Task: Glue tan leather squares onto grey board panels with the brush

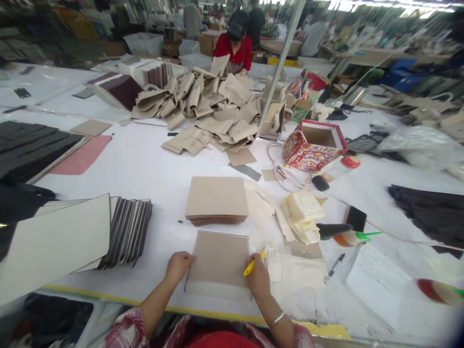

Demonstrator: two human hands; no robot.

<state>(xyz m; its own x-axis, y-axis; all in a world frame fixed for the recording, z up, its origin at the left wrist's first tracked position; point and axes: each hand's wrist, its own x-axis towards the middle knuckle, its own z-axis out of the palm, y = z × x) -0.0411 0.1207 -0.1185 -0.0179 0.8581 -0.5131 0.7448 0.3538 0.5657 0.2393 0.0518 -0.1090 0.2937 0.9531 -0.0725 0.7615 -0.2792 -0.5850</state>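
A flat beige panel (219,261) with thin dark edging lies in front of me, a pale strip showing along its near side. At its left edge, my left hand (179,266) has thumb and fingers closed on the border. My right hand (258,276) is closed around a brush with a yellow handle (249,268), its bristles pointing away from me, and its fingers meet the panel's right edge. Just beyond lies a neat stack of beige boards (216,198). White cloth or paper pieces (297,270) lie right of my right hand.
Edged panels (126,232) are stacked at left. A cream glue-smeared container (302,210), a phone (355,218), a pen (337,265) and a written sheet (377,280) lie right. Behind are a red box (308,152), a metal pole (281,67), heaped beige bag pieces (217,101) and a co-worker (234,48).
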